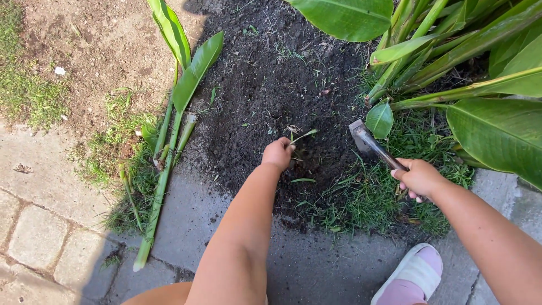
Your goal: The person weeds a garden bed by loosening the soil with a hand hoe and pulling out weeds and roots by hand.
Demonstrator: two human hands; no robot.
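No packages, labels, signs or screens show anywhere in this view (only garden ground, plants and paving fill it).

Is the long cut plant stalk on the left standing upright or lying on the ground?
Lying down. The cut stalk rests flat along the grass and paving edge, leaves pointing toward the dark soil.
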